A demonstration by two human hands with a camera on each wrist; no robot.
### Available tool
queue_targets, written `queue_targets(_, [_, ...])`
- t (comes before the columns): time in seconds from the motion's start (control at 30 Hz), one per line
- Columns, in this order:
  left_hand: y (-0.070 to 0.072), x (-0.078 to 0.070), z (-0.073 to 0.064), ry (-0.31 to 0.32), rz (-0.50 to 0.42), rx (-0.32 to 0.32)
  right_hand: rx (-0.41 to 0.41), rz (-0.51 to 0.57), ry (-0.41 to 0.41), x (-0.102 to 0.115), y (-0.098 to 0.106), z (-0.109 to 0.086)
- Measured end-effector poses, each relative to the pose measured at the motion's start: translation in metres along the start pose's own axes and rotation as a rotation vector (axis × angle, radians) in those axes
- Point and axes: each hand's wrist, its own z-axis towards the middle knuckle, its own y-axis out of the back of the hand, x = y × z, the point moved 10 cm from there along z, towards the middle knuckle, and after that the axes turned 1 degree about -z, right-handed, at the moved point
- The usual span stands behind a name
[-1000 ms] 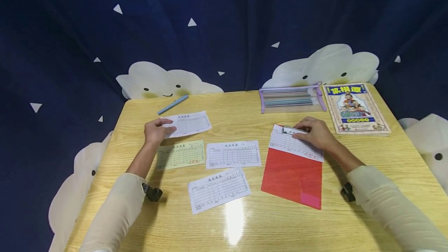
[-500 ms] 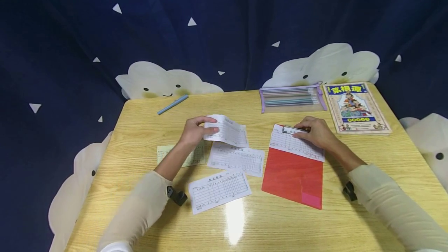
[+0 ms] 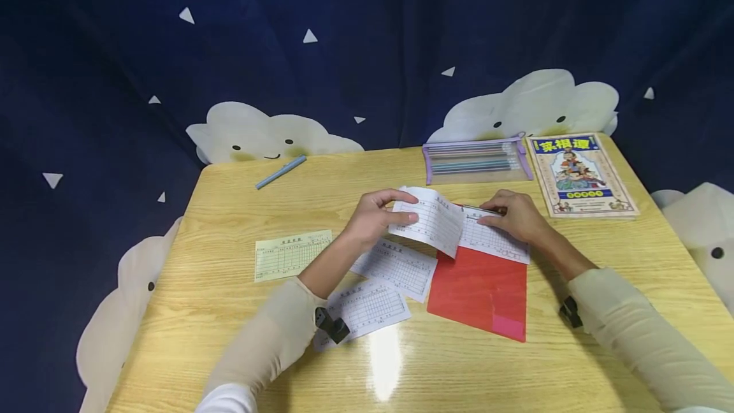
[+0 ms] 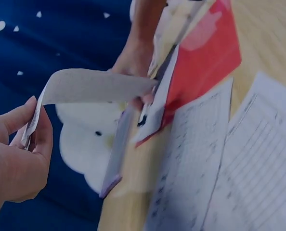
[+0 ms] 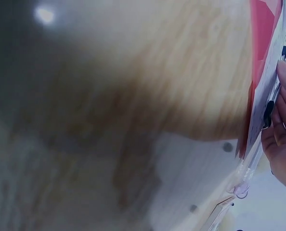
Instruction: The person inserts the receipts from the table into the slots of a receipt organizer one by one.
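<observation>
- Head view: a dark blue curtain (image 3: 367, 30) printed with white triangles and smiling clouds hangs behind a pale wood-grain table (image 3: 229, 209).
- Head view: the left hand (image 3: 375, 215) pinches a white printed paper form (image 3: 432, 222) between thumb and fingers. A second ago it was at the far left beside the yellow printed form (image 3: 292, 253); now its free end overlaps the red clipboard (image 3: 476, 292), which suggests the work has shifted to the clip.
- Head view: the right hand (image 3: 516, 214) has stayed at the silver metal clip (image 3: 484, 210), above the white form lying on the board (image 3: 496, 239).
- Head view: the middle loose white form (image 3: 395, 266) has slid and turned, and now overlaps the lower loose white form (image 3: 369, 304), which the left forearm partly covers.
- Left wrist view: the carried form arches from the left hand's pinch towards the right hand, blank side showing. Blur hides whether its far edge reaches beneath the clip.
- Right wrist view: the right hand, cut off by the picture's edge, grips the clip, thumb on one side and fingers on the other. How far the clip is raised cannot be told; the left hand and the carried form cannot be made out here.
</observation>
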Motion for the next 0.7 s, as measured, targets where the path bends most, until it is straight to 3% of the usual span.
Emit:
queue_targets(0.17, [-0.026,0.021,0.003,0.03,0.096,0.048,-0.008,0.01,0.016,0.002,0.002,0.0])
queue_targets(0.37, [-0.045,0.049,0.011,0.079,0.295,-0.015,-0.004,0.009,0.023,0.002,0.001,0.001])
queue_targets(0.7, [-0.081,0.049,0.026,-0.055,0.558,-0.014,0.009,0.016,0.028,0.003,-0.002,-0.002])
